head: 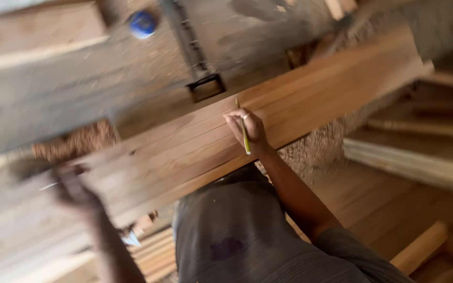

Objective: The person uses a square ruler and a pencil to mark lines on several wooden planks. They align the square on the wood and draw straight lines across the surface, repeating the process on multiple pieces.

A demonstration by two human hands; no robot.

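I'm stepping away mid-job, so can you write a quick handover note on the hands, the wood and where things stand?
Right hand: fingers closed on a yellow-green pencil, tip on the top face of the wooden planks.
Left hand: blurred, at the planks' lower-left end; grip cannot be told.
Planks lie side by side across the sawdust-covered bench. A dark metal bar with a square end sits just above the pencil, a blue round object farther back.
Done: planks laid out, pencil in place. No pencil line is visible on the wood; marking appears still to do.
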